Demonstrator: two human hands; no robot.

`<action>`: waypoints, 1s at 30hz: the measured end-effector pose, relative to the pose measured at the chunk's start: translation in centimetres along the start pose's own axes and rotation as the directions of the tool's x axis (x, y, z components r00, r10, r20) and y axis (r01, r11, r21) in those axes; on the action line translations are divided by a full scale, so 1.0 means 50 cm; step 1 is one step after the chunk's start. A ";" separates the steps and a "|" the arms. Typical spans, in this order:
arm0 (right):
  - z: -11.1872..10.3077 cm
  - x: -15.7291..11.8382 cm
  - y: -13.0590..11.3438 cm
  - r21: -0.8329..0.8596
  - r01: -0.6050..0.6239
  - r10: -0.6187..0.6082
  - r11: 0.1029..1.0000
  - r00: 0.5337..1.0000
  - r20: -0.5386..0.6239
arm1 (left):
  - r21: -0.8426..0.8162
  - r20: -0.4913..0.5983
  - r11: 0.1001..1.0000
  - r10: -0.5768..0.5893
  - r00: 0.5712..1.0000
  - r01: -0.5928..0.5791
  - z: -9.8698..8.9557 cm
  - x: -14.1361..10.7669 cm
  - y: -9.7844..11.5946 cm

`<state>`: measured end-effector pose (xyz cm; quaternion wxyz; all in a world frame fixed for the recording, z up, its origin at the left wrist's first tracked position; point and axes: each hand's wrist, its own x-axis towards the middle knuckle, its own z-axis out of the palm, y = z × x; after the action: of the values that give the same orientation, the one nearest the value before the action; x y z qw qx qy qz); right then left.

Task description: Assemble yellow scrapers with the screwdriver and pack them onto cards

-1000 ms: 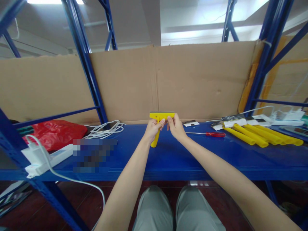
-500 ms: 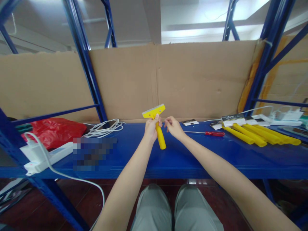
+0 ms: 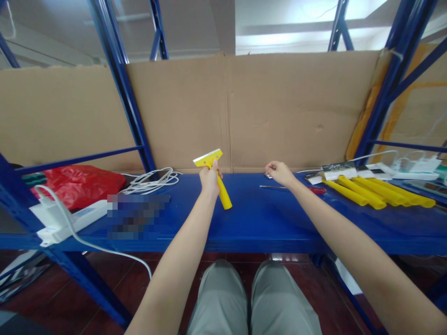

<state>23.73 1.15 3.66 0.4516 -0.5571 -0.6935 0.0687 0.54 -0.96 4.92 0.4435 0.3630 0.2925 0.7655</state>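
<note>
Yellow scraper (image 3: 224,194) tilts in the closed left hand (image 3: 209,179), while the right hand (image 3: 282,173) curls near the screwdriver (image 3: 318,190), its hold unclear.

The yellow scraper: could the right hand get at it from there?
Likely yes. The left hand grips the yellow scraper near its blade end, but the lower handle sticks out bare, and nothing visible stands between it and the right hand.
</note>
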 end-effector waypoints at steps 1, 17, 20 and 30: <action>-0.024 -0.006 0.019 -0.089 -0.014 0.015 0.996 1.000 0.005 | 0.009 -0.002 1.000 -0.001 1.000 0.001 0.001 0.002 -0.001; -0.138 -0.066 0.187 -0.620 -0.150 0.413 0.770 0.858 0.306 | 0.674 -0.001 0.656 -0.458 0.889 0.339 0.009 0.004 -0.003; -0.136 -0.067 0.197 -0.604 -0.128 0.364 0.786 0.886 0.286 | 0.708 -0.034 0.569 -0.564 0.825 0.419 -0.009 0.006 -0.018; -0.108 -0.074 0.156 -0.302 0.097 0.004 0.948 0.949 0.316 | 0.750 0.015 0.524 -0.622 0.782 0.403 -0.026 0.012 -0.048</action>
<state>32.97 -1.24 0.08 0.2434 -0.5870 -0.7714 0.0342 0.42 0.46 2.51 0.5111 0.5059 0.5927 0.3627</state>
